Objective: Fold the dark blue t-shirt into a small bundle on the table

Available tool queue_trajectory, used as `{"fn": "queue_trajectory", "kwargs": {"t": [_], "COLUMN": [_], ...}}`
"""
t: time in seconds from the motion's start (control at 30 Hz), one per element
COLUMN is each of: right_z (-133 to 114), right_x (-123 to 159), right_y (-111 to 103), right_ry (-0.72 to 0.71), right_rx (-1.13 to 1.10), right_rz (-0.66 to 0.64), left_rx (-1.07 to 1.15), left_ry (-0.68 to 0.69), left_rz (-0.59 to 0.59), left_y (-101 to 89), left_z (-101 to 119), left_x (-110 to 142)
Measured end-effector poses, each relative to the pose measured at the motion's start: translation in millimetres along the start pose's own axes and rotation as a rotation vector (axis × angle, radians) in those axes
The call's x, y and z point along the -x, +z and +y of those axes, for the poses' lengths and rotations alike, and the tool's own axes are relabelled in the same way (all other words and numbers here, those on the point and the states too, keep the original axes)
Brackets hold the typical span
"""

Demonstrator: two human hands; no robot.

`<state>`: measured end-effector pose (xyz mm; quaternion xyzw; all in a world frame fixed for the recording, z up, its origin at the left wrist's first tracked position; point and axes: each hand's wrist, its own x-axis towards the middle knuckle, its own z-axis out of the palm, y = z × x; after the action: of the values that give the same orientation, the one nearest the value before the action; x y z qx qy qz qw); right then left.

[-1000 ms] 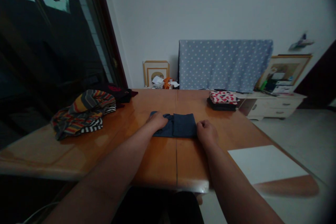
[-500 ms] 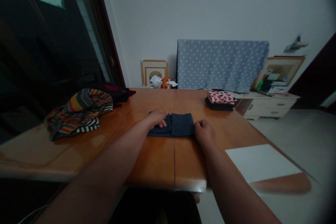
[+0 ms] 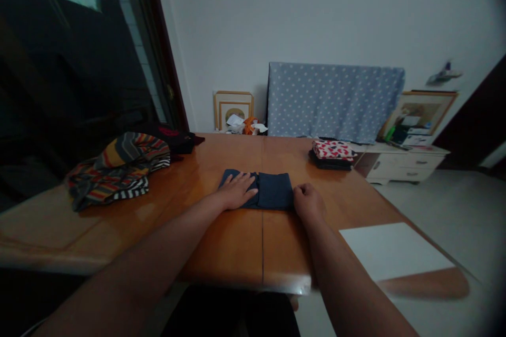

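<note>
A folded dark blue garment (image 3: 272,190) lies in the middle of the wooden table (image 3: 237,242). My left hand (image 3: 236,191) rests flat on its left part with the fingers stretched out. My right hand (image 3: 309,204) sits at the garment's right edge with the fingers curled, pinching that edge of the cloth.
A pile of striped clothes (image 3: 118,167) lies at the table's left, with a dark garment (image 3: 177,139) behind it. A folded red-and-white cloth on a dark one (image 3: 332,152) sits at the far right. A white sheet (image 3: 391,250) lies near the right front edge. A low cabinet (image 3: 403,166) stands beyond.
My left hand has gone from curled over the garment's left fold to lying flat on it, slightly nearer to me. My right hand has stayed at the right edge.
</note>
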<state>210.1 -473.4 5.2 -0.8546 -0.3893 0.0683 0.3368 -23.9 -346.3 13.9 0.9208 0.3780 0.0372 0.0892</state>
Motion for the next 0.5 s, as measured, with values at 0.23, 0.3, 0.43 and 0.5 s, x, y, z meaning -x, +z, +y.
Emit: {"fn": "queue_trajectory", "kwargs": {"t": [0.23, 0.3, 0.43, 0.5], "right_z": [-0.2, 0.2, 1.9, 3.0], "right_x": [-0.4, -0.6, -0.4, -0.4], "right_y": [0.3, 0.6, 1.4, 2.0], "right_ry": [-0.010, -0.011, -0.032, -0.039], "right_rx": [0.006, 0.008, -0.005, -0.012], "right_rz": [-0.001, 0.004, 0.011, 0.012], "left_rx": [-0.017, -0.009, 0.005, 0.032], "left_ry": [-0.003, -0.012, -0.026, -0.025], "left_rz": [-0.053, -0.051, -0.057, -0.071], "left_y": [-5.2, -4.4, -1.5, -2.2], "left_z": [9.9, 10.7, 9.7, 7.8], "left_x": [9.2, 9.5, 7.4, 5.3]}}
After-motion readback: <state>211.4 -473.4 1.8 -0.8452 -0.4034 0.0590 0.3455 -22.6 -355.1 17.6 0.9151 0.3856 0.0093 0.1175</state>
